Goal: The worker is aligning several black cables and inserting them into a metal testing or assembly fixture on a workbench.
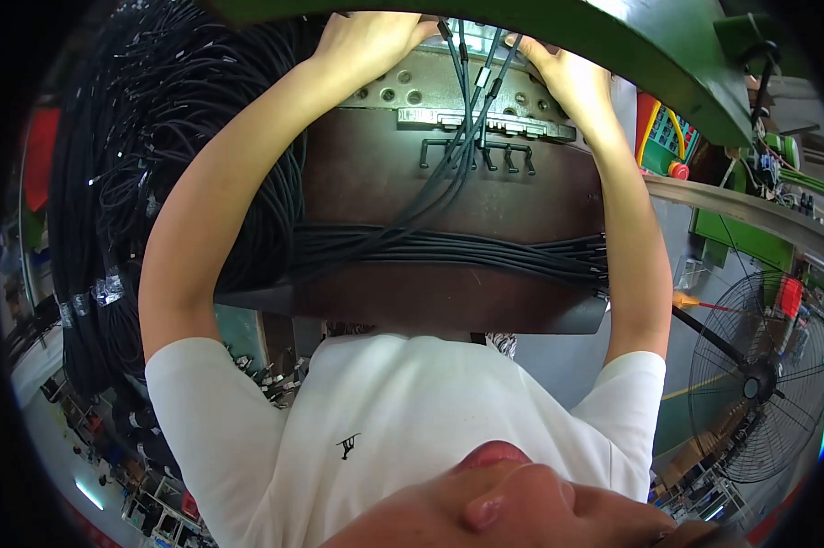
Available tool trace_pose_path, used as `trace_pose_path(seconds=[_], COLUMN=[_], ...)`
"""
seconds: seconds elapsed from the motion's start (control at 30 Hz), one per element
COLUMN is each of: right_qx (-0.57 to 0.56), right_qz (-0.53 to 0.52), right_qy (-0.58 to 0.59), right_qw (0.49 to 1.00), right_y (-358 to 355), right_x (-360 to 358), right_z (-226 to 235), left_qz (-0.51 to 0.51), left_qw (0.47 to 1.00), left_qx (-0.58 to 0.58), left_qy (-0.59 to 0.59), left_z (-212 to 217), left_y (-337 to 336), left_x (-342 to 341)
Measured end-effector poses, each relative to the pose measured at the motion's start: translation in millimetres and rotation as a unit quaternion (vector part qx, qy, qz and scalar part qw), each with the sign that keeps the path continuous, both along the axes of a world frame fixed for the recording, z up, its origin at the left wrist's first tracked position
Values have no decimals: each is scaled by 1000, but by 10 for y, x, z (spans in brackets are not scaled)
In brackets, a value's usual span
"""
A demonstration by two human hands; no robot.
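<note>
A grey metal fixture (430, 89) with a row of slots sits at the far edge of a brown worktop (521, 196). Several black cables (471, 100) run up over it to its far side. My left hand (368, 41) lies on the fixture's far left corner, next to those cable ends. My right hand (569, 75) rests on the far right corner, its fingertips reaching toward the same cables. The green machine frame (613, 41) overhead hides the fingertips of both hands. A flat bundle of black cables (485, 248) lies across the worktop below.
A thick mass of black cables (147, 137) hangs at the left beside my left arm. At the right stand a control box with a red button (677, 169), a green machine part (740, 237) and a floor fan (759, 384).
</note>
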State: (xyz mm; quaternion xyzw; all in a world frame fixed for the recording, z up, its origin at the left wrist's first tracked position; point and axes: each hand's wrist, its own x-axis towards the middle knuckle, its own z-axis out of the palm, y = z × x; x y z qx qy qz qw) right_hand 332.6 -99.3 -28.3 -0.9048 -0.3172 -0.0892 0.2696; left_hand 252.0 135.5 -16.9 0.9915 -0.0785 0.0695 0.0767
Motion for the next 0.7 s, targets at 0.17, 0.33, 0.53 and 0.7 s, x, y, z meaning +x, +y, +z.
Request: trace_pose_path(seconds=[0.17, 0.33, 0.53, 0.7], right_qx=[127, 222, -25, -19], right_qz=[61, -345, -177, -164], right_qy=[-56, -3, 182, 178], right_qw=[989, 912, 967, 970], right_y=[-553, -2318, -2230, -2217], right_x=[-1015, -2308, -3145, -3128], right_z=[414, -289, -1067, -1154], left_qz=[-19, -71, 145, 160], left_qw=[965, 792, 964, 955], left_qx=[-263, -340, -128, -164], left_qy=[-5, 502, 181, 188], left_z=[386, 281, -1099, -1088], left_y=[-23, 14, 70, 77], left_x=[-1069, -2923, -3592, -3590])
